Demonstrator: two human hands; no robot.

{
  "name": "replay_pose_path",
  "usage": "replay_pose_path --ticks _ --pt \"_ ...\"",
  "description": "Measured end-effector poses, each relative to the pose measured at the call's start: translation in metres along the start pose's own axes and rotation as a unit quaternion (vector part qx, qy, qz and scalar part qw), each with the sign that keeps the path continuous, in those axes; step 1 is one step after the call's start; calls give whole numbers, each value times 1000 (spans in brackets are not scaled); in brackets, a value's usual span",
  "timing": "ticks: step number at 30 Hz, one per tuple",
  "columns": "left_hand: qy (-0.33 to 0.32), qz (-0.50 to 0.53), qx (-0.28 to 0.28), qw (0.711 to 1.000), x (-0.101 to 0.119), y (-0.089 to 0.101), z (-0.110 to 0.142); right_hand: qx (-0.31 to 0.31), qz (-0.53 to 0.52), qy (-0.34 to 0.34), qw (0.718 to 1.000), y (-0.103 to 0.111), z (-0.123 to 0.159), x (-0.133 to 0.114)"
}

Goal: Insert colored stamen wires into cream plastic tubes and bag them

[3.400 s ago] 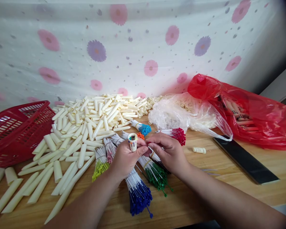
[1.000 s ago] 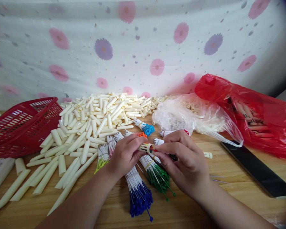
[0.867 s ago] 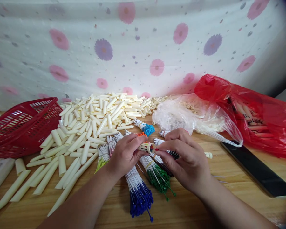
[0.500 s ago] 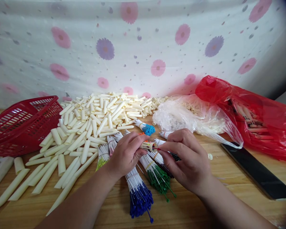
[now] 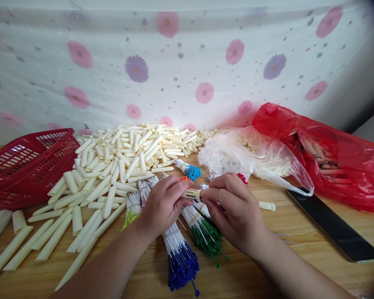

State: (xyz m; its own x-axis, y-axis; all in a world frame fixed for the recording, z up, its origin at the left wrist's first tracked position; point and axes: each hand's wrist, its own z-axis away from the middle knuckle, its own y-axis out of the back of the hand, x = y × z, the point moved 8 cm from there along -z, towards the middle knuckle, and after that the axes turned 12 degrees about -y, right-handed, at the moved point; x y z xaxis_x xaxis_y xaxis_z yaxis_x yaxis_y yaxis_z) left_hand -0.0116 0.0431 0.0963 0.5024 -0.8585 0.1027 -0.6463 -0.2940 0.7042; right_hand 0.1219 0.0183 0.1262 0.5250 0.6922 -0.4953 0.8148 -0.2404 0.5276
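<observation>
My left hand [image 5: 163,203] is closed around a short cream tube [image 5: 191,194] held sideways. My right hand [image 5: 233,209] is closed in a pinch at the tube's open end, where thin refills show; what the fingertips hold I cannot make out. Beneath the hands lie banded bundles of thin white refills with coloured tips: dark blue [image 5: 180,261], green [image 5: 205,234], yellow-green [image 5: 130,209], light blue [image 5: 187,169], orange [image 5: 183,178] and red [image 5: 242,177].
A big heap of cream tubes [image 5: 124,153] covers the wooden table [image 5: 299,232] at the left. A red basket [image 5: 25,166] stands far left. A clear bag [image 5: 252,155] and a red bag [image 5: 324,153] lie right, by a black flat slab [image 5: 333,226] and one loose cap [image 5: 267,205].
The tube went from upright in my left hand to sideways. My right hand moved to its open end and has pushed in closer against it.
</observation>
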Motion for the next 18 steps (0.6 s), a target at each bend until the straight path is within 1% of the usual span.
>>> replay_pose_path --ticks 5,11,15,18 --pt "-9 -54 -3 999 1 0 0 -16 -60 -69 996 -4 -5 13" --pt "3 -96 -12 995 -1 -2 2 -39 -105 -149 982 -10 -8 27" --pt "8 -102 -10 995 -2 -2 2 -37 -138 -191 971 -16 -5 34" --pt "22 -121 -14 992 -5 -2 2 -35 -181 -229 956 -22 -2 41"
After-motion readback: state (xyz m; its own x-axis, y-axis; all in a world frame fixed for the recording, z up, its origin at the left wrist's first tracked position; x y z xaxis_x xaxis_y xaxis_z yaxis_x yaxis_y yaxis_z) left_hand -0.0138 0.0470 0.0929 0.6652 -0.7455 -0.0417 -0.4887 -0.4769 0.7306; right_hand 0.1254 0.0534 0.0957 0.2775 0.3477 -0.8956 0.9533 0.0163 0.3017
